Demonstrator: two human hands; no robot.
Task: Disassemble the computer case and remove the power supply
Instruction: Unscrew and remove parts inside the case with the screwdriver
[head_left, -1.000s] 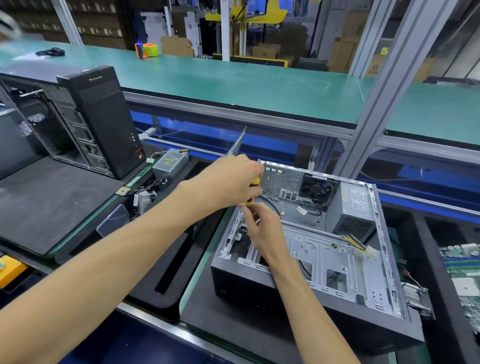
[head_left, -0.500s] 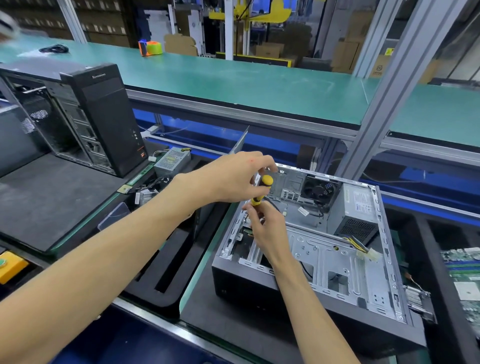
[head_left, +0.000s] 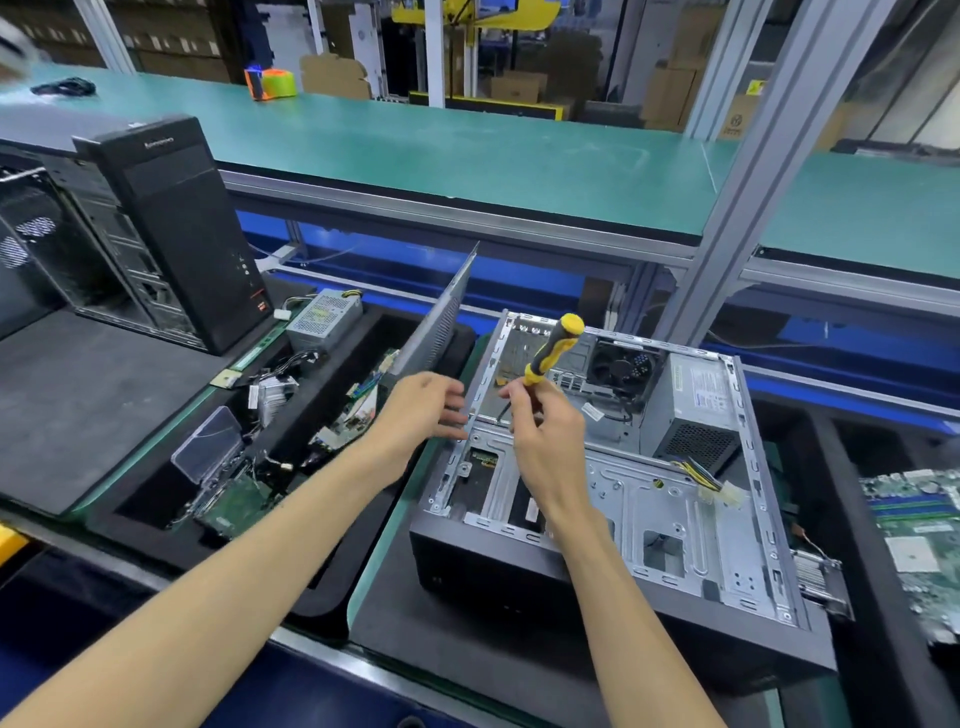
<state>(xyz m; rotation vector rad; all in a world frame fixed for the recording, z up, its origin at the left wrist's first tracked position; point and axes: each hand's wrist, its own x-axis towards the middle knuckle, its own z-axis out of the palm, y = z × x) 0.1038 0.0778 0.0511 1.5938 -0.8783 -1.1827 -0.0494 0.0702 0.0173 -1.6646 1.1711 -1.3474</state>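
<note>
Yellow screwdriver (head_left: 551, 353) is sitting pinched in my right hand (head_left: 545, 441), left hand (head_left: 423, 410) open at the opened case (head_left: 597, 499); power supply (head_left: 693, 410) is remaining inside.

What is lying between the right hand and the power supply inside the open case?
In the head view, between the right hand and the power supply sit the black fan and bare metal case floor.
</note>
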